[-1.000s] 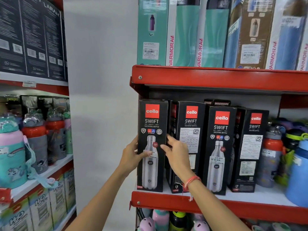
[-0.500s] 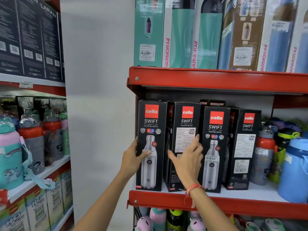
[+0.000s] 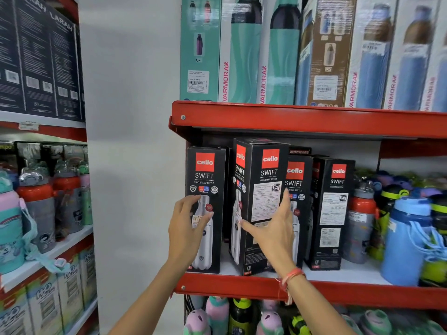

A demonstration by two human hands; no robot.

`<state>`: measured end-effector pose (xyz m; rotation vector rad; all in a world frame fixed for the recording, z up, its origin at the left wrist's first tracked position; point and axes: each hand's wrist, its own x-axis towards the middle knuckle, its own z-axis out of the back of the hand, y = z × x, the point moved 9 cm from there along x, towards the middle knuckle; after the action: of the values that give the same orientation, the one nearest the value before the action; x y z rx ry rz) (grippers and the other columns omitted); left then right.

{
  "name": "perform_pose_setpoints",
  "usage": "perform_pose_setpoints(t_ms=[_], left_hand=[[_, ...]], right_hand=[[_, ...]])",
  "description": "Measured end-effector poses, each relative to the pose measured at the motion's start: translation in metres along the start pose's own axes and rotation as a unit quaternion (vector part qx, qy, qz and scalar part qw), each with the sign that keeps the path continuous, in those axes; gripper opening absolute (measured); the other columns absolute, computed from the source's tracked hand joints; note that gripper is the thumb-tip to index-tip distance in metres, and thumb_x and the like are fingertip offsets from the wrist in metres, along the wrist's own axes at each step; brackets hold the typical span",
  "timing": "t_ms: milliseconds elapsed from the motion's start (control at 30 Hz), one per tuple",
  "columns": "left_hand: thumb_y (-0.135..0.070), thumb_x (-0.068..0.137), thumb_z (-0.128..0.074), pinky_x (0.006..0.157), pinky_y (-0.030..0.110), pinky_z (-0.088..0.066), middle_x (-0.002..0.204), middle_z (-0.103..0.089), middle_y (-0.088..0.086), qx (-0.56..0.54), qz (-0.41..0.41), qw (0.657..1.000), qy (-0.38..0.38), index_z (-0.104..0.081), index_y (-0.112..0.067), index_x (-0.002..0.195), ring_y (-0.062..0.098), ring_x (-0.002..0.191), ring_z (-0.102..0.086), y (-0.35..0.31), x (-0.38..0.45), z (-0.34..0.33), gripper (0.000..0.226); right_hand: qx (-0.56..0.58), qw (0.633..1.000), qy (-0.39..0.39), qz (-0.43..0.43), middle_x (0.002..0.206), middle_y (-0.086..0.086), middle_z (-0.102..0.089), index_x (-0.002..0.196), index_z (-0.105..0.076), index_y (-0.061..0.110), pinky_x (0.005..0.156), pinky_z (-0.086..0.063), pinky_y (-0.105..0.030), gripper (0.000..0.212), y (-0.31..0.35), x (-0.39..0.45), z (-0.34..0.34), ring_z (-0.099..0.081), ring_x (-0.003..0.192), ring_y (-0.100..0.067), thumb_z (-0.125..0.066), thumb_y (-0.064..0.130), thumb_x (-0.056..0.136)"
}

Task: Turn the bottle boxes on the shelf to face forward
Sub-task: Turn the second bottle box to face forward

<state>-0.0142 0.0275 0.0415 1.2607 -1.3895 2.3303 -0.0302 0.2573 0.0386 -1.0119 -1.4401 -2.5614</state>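
My right hand (image 3: 273,228) clasps the second box (image 3: 260,204), mid-turn, my left hand (image 3: 188,221) steadying the first box (image 3: 205,180) beside it, fingers loosely spread; next, swing its bottle picture frontward.

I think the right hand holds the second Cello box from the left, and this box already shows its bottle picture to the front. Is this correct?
Not quite. In the head view the right hand holds the second box, but its label side still faces front; the bottle picture is on its left side.

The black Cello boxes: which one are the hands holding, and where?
The right hand grips the second Cello Swift box around its middle, thumb on the left face, fingers on the right edge. The left hand only rests on the first box.
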Motion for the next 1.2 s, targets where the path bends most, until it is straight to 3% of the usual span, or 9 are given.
perform_pose_setpoints(t_ms=[233, 367, 433, 633, 700, 833, 933, 1033, 1200], left_hand=[[-0.032, 0.077, -0.074, 0.100, 0.030, -0.046, 0.133, -0.055, -0.005, -0.060, 0.042, 0.980, 0.183, -0.044, -0.026, 0.135, 0.007, 0.119, -0.052, -0.021, -0.016, -0.039, 0.066], [-0.018, 0.079, -0.072, 0.076, 0.004, -0.048, 0.116, -0.058, -0.019, -0.129, 0.065, 0.943, 0.301, -0.043, -0.035, 0.124, -0.015, 0.098, -0.058, -0.045, -0.037, -0.055, 0.056], [-0.014, 0.079, -0.073, 0.076, 0.007, -0.049, 0.114, -0.064, -0.016, -0.148, 0.061, 0.927, 0.339, -0.047, -0.032, 0.123, -0.010, 0.099, -0.062, -0.052, -0.047, -0.057, 0.054], [-0.013, 0.073, -0.077, 0.080, 0.022, -0.056, 0.110, -0.073, -0.004, -0.169, 0.057, 0.941, 0.288, -0.052, -0.024, 0.123, 0.010, 0.102, -0.068, -0.060, -0.057, -0.045, 0.057], [-0.014, 0.074, -0.077, 0.084, 0.026, -0.057, 0.113, -0.071, -0.006, -0.169, 0.053, 0.951, 0.253, -0.050, -0.022, 0.126, 0.007, 0.103, -0.066, -0.065, -0.057, -0.043, 0.059], [-0.011, 0.073, -0.078, 0.076, 0.011, -0.053, 0.108, -0.068, -0.013, -0.137, 0.032, 0.967, 0.213, -0.049, -0.020, 0.130, -0.008, 0.096, -0.063, -0.067, -0.046, -0.048, 0.064], [-0.017, 0.070, -0.080, 0.093, 0.028, -0.053, 0.119, -0.067, -0.006, -0.088, 0.019, 0.978, 0.188, -0.040, -0.022, 0.138, 0.004, 0.109, -0.062, -0.056, -0.036, -0.055, 0.079], [-0.025, 0.069, -0.081, 0.101, 0.045, -0.049, 0.126, -0.064, -0.005, -0.051, 0.025, 0.981, 0.186, -0.031, -0.031, 0.143, 0.013, 0.118, -0.058, -0.038, -0.028, -0.065, 0.090], [-0.025, 0.069, -0.081, 0.104, 0.048, -0.044, 0.132, -0.060, -0.003, -0.030, 0.034, 0.985, 0.164, -0.025, -0.035, 0.144, 0.017, 0.125, -0.053, -0.020, -0.012, -0.082, 0.094]], right_hand=[[0.083, 0.995, 0.056, 0.007, 0.151, -0.002, -0.036, 0.149, -0.003, 0.038, 0.107, -0.037, -0.045, 0.129, 0.004, -0.007, 0.031, -0.035, 0.137, -0.024, -0.089, 0.041, 0.053], [0.139, 0.982, 0.124, 0.007, 0.146, 0.005, -0.042, 0.148, -0.008, 0.043, 0.110, -0.034, -0.040, 0.129, 0.002, -0.022, 0.046, -0.036, 0.136, -0.016, -0.092, 0.036, 0.050], [0.162, 0.975, 0.153, 0.011, 0.140, 0.011, -0.046, 0.147, -0.013, 0.046, 0.108, -0.038, -0.040, 0.128, 0.001, -0.026, 0.052, -0.042, 0.130, -0.010, -0.094, 0.033, 0.048], [0.204, 0.941, 0.269, 0.025, 0.139, 0.013, -0.050, 0.139, -0.030, 0.055, 0.108, -0.041, -0.045, 0.115, 0.007, -0.023, 0.058, -0.049, 0.127, -0.012, -0.091, 0.030, 0.045], [0.215, 0.931, 0.292, 0.031, 0.143, 0.015, -0.047, 0.137, -0.034, 0.054, 0.110, -0.039, -0.048, 0.105, 0.012, -0.016, 0.057, -0.046, 0.132, -0.014, -0.089, 0.027, 0.052], [0.220, 0.922, 0.313, 0.052, 0.143, 0.017, -0.048, 0.144, -0.030, 0.042, 0.109, -0.040, -0.046, 0.092, 0.017, -0.002, 0.048, -0.046, 0.133, -0.016, -0.079, 0.010, 0.073], [0.191, 0.926, 0.316, 0.071, 0.146, 0.009, -0.047, 0.148, -0.023, 0.036, 0.105, -0.045, -0.043, 0.090, 0.014, 0.004, 0.037, -0.056, 0.122, -0.008, -0.070, 0.000, 0.081], [0.180, 0.934, 0.301, 0.063, 0.144, 0.007, -0.048, 0.149, -0.021, 0.034, 0.094, -0.053, -0.031, 0.088, 0.006, 0.008, 0.027, -0.063, 0.111, -0.005, -0.066, -0.003, 0.083], [0.162, 0.945, 0.277, 0.059, 0.130, 0.014, -0.053, 0.150, -0.017, 0.031, 0.087, -0.050, -0.015, 0.085, -0.002, 0.022, 0.009, -0.058, 0.108, 0.000, -0.060, -0.006, 0.086]])
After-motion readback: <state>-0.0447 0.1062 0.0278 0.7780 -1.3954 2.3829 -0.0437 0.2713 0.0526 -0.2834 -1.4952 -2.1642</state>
